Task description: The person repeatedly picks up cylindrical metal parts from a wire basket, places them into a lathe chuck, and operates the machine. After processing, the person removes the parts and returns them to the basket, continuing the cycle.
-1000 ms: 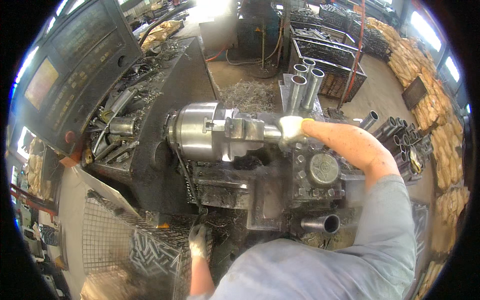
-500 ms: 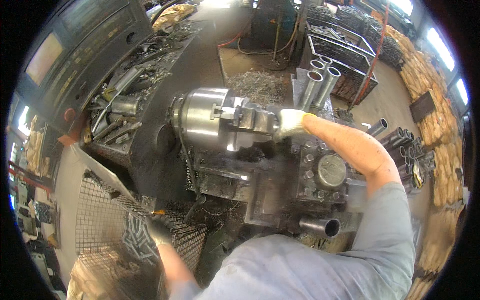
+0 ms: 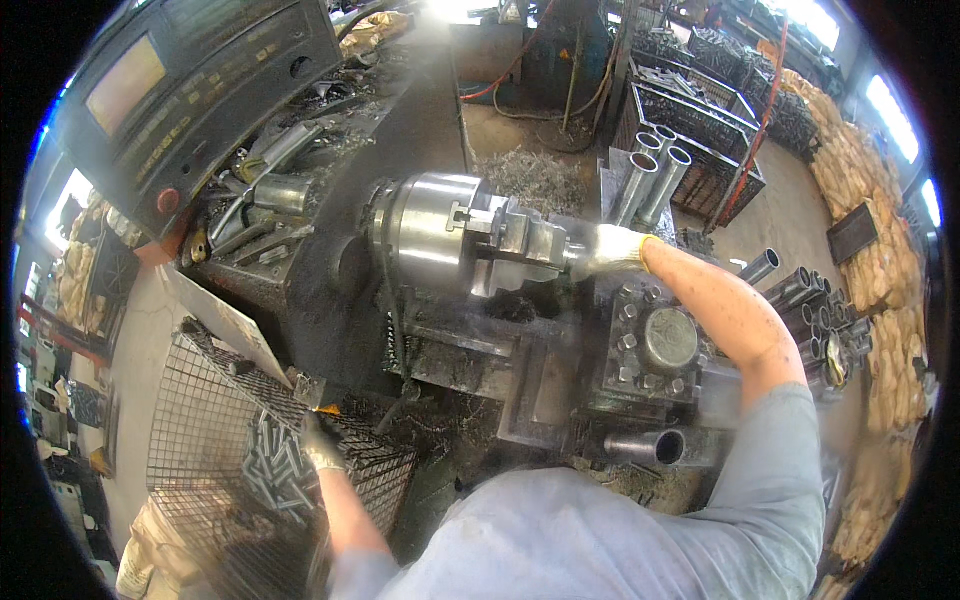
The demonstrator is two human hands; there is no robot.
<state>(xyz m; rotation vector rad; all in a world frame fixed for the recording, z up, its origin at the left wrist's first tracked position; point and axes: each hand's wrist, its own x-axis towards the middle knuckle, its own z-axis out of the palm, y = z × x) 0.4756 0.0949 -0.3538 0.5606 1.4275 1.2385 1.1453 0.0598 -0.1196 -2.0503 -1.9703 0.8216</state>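
Note:
My right hand [image 3: 618,249], in a white glove with a yellow cuff, is closed round the outer end of a metal workpiece [image 3: 574,253]. The piece lies in line with the stepped jaws [image 3: 532,238] of a bright steel lathe chuck [image 3: 432,230]; my glove hides its far end. Low on the left, my left hand [image 3: 322,446] wears a darker, soiled glove beside the rim of a wire mesh basket [image 3: 185,425]. A small orange-tipped part [image 3: 330,409] sits just above its fingers. Those fingers are blurred, and whether they grip anything is unclear. Short metal pieces [image 3: 275,465] lie in the basket.
A round-topped tool post [image 3: 669,340] stands below my right forearm, with a loose tube [image 3: 645,446] nearer me. Upright tubes [image 3: 636,188] stand beyond my right hand; more tubes [image 3: 812,310] are stacked at right. A control panel [image 3: 185,95] fills the upper left.
The view has shifted, so the machine appears slightly farther right. My right hand remains at the workpiece, and my left hand remains by the basket rim.

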